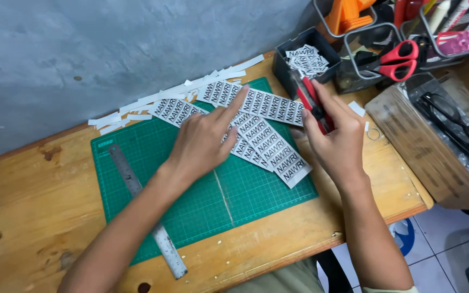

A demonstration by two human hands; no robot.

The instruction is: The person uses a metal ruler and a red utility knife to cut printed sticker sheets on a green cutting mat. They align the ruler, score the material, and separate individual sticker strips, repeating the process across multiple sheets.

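- Probably a small craft workbench: worn wooden table [39,190] against a grey wall [82,49].
- Green cutting mat [191,201], steel ruler [142,211].
- Wire tool baskets [386,49], red scissors [400,59].

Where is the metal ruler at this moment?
In the head view, the metal ruler lies diagonally on the left part of the green cutting mat, its lower end over the wooden table, partly under the left forearm.

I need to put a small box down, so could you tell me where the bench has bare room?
Bare wood lies left of the mat and ruler, and in a narrow strip along the front edge. The mat's near right part, below the label strips, is bare too. It is crowded at the back right: tray, scissors, baskets, and both hands.
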